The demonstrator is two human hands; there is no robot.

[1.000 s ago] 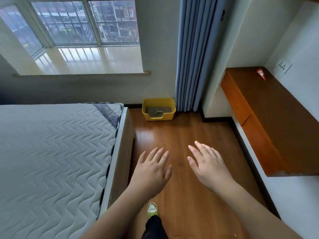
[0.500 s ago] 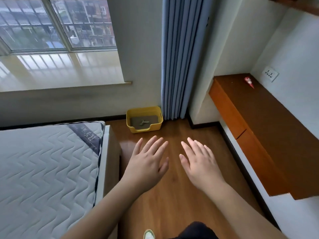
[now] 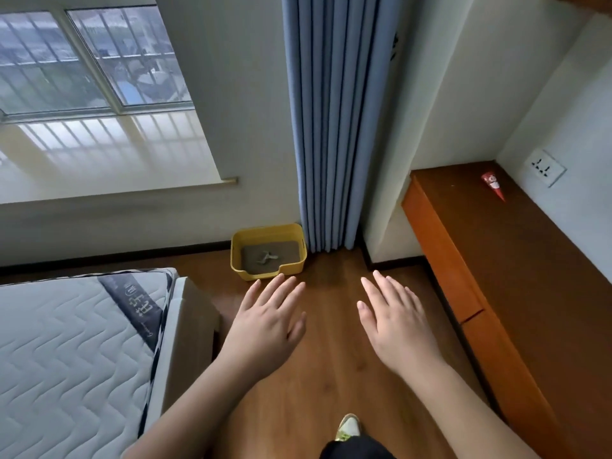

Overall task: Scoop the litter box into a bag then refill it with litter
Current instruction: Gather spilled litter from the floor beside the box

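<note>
Litter box (image 3: 268, 251): yellow plastic, low-walled, notched at its front rim, on the wood floor (image 3: 334, 366) in the corner beneath the window sill (image 3: 109, 167), its right rear corner just beside the foot of the blue curtain (image 3: 334, 127). Contents: grey litter (image 3: 270, 256) with a pale scoop (image 3: 266, 257) lying flat on it.

Left hand (image 3: 265, 329): palm down, fingers straight and slightly spread, holding nothing; fingertips in line with the box's front edge from this view, raised above the floor.

Right hand (image 3: 394, 323): palm down, fingers straight and close together, holding nothing, well apart from the box.

Mattress (image 3: 66, 352): white quilted, dark corner label with writing too small to read; bed frame (image 3: 180, 342) edge borders the floor on the left.

Table (image 3: 516, 276): brown wall-mounted top with orange drawer fronts, bordering the floor on the right; carries a red cone-shaped packet (image 3: 492, 185), print not legible. White wall socket (image 3: 544, 167) just behind it.

Open floor: bare strip between bed frame and table, running up to the box.

Shoe (image 3: 347, 427): pale toe at lower edge.
</note>
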